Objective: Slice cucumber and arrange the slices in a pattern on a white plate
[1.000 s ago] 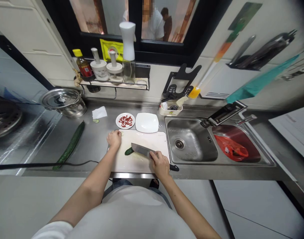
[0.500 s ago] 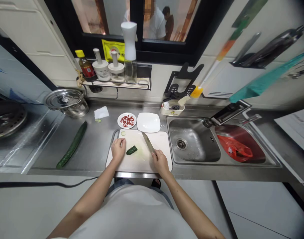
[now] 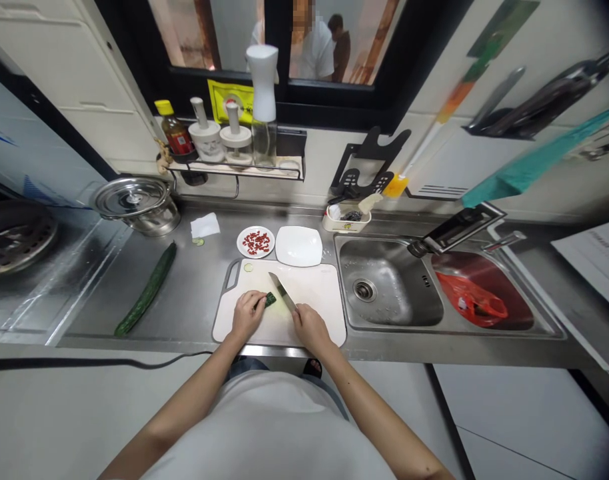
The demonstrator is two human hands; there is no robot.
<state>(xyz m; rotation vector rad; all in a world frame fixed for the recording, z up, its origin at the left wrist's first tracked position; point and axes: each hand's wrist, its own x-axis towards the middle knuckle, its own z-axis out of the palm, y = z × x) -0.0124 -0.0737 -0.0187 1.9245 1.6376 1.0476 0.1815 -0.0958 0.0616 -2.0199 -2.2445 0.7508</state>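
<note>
On the white cutting board (image 3: 314, 283), my left hand (image 3: 248, 315) is closed on a short piece of cucumber (image 3: 270, 299), with its right end showing past the fingers. My right hand (image 3: 310, 328) grips a kitchen knife (image 3: 281, 291) by the handle. Its blade points up and left, just right of the cucumber piece. A thin cucumber slice (image 3: 248, 267) lies near the board's upper left corner. Behind the board stand a small plate of chopped red pieces (image 3: 255, 242) and a white square plate (image 3: 299, 246).
A long whole cucumber (image 3: 147, 290) lies left of the board, near a lidded steel pot (image 3: 134, 203) and a white paper (image 3: 205, 225). To the right is a double sink (image 3: 389, 280) with a red plastic bag (image 3: 477, 300). A condiment shelf (image 3: 234, 168) hangs behind.
My left hand has moved right and taken hold of the cucumber piece, which lay loose on the board. My right hand has brought the knife left, closer to it.
</note>
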